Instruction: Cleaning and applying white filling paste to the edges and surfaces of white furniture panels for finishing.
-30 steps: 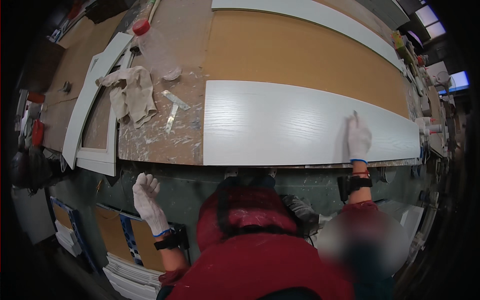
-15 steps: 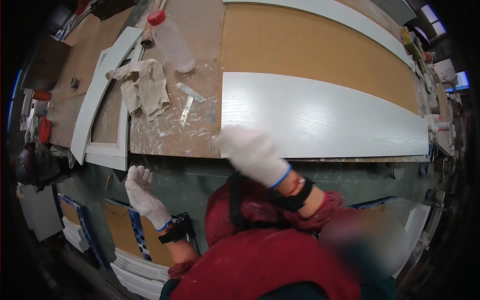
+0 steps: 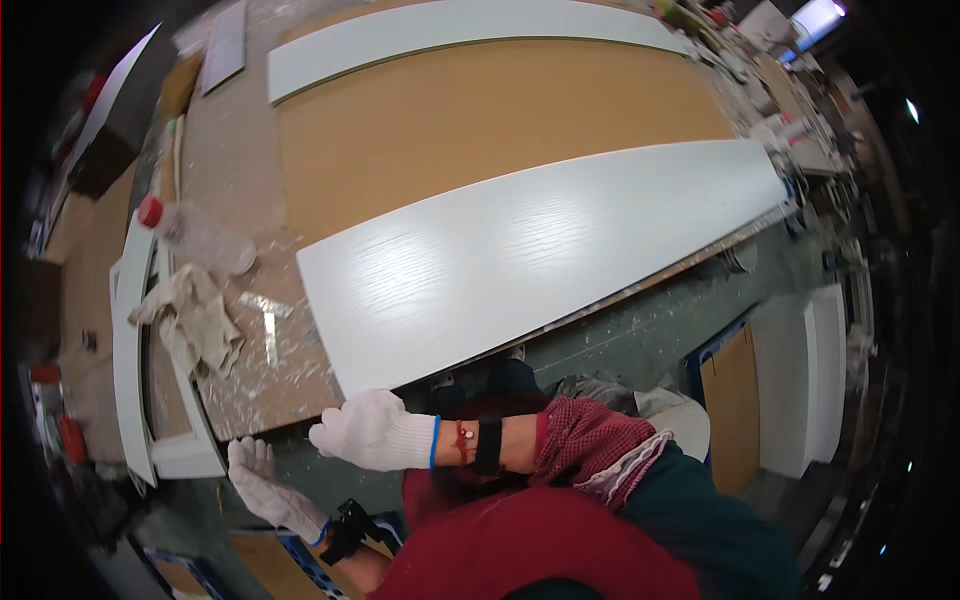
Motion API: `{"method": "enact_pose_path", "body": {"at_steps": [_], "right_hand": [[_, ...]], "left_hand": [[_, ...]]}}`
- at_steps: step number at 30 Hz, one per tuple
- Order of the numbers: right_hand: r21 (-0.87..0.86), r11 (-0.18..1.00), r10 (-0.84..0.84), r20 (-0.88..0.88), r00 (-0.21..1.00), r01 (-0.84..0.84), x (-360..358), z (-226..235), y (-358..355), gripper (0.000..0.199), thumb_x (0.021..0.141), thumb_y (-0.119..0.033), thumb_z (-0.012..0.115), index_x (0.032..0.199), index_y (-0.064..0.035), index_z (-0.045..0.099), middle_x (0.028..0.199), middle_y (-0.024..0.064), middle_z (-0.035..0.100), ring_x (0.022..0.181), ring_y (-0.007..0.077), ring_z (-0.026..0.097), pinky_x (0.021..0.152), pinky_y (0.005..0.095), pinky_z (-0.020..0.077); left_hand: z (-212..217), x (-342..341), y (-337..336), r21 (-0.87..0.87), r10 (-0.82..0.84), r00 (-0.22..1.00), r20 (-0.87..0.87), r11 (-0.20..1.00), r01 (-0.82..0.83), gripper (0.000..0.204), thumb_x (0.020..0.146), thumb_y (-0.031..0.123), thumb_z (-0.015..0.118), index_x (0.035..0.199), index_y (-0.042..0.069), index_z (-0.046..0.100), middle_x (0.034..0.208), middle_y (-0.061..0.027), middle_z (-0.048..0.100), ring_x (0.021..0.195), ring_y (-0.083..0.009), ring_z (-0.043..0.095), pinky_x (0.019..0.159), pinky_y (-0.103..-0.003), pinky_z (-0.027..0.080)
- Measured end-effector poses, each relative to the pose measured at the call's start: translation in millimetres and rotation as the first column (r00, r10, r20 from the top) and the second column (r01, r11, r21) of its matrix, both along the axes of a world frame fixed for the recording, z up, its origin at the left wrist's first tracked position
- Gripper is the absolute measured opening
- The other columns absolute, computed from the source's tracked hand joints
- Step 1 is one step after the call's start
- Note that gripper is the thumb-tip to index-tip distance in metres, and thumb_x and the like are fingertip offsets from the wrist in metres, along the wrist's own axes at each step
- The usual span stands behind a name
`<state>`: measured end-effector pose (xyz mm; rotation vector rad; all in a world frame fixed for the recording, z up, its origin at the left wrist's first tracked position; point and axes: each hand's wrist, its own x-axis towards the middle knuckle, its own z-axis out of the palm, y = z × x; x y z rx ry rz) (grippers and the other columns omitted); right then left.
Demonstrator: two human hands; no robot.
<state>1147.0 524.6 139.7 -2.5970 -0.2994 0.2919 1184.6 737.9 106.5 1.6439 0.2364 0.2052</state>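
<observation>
A white wood-grain panel (image 3: 480, 260) lies along the near edge of the workbench, one long side curved. At its near left corner is my right hand (image 3: 375, 432), in a white knit glove with a blue cuff. Its fingers are closed; whatever they may hold is hidden. Lower and to the left, my left hand (image 3: 265, 485), gloved alike, hovers off the bench edge by a white frame (image 3: 185, 460). The fingers of that hand are curled together, and nothing shows in them.
A crumpled beige cloth (image 3: 190, 320), a clear bottle (image 3: 205, 235) with a red cap and two metallic strips (image 3: 268, 325) lie on the bench's left. Another white curved panel (image 3: 460, 25) rests at the far side of a brown board (image 3: 480, 110). Stacked panels (image 3: 780, 380) stand lower right.
My view has turned, so the bench now slants. My right hand, blurred over the panel's near left corner before, has drawn back toward me, closer to my left hand. The left stays curled.
</observation>
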Motion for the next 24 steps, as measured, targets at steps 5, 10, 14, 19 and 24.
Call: {"method": "enact_pose_path", "body": {"at_steps": [5,10,14,19,24], "right_hand": [[-0.067,0.917,-0.360,0.285,0.888,0.394,-51,-7,-120,0.009,0.083,-0.017,0.053,0.085,-0.0102,0.059,0.071,0.0094,0.062,0.060,0.0277,0.066,0.046,0.0403,0.0521],[-0.306,0.591,-0.557,0.514,0.652,0.746,-147,-32,-267,0.016,0.090,-0.022,0.051,0.080,-0.0111,0.056,0.065,0.0062,0.058,0.059,0.0211,0.064,0.045,0.0358,0.0502],[-0.260,0.325,-0.787,0.460,0.412,0.909,-264,-20,-401,0.025,0.094,-0.035,0.050,0.089,-0.0138,0.061,0.068,0.0130,0.061,0.063,0.0317,0.063,0.055,0.0431,0.0491],[-0.264,-0.117,-0.875,0.484,0.026,0.957,-405,-8,-554,0.031,0.095,-0.039,0.048,0.091,-0.0105,0.059,0.073,0.0169,0.063,0.067,0.0382,0.062,0.060,0.0496,0.0487],[-0.074,0.645,-0.613,0.544,0.573,0.760,-273,-16,-463,0.009,0.086,-0.018,0.052,0.086,-0.0122,0.058,0.076,0.0055,0.059,0.070,0.0241,0.063,0.055,0.0376,0.0515]], "left_hand": [[13,-1,-59,0.199,-0.293,0.950,0.108,0.943,0.268,0.043,0.103,0.022,0.035,0.127,-0.009,0.050,0.121,-0.0219,0.057,0.109,-0.0277,0.058,0.095,-0.038,0.047],[43,-41,-173,0.236,-0.470,0.879,0.076,0.865,0.443,0.043,0.102,0.019,0.037,0.129,-0.014,0.046,0.127,-0.0238,0.054,0.116,-0.0278,0.054,0.100,-0.035,0.042],[44,-70,-242,0.437,-0.579,0.815,-0.024,0.727,0.530,0.040,0.099,0.015,0.043,0.128,-0.012,0.047,0.127,-0.0236,0.055,0.118,-0.0296,0.054,0.102,-0.036,0.040],[26,-103,-332,0.922,-0.794,0.608,-0.004,0.232,0.309,0.047,0.087,0.016,0.060,0.128,-0.005,0.051,0.133,-0.0260,0.049,0.126,-0.0396,0.045,0.109,-0.049,0.028],[15,-144,-405,0.945,-0.764,0.634,-0.116,0.112,0.307,0.058,0.085,0.026,0.059,0.136,0.000,0.045,0.143,-0.0266,0.039,0.136,-0.0426,0.031,0.114,-0.053,0.017]]}}
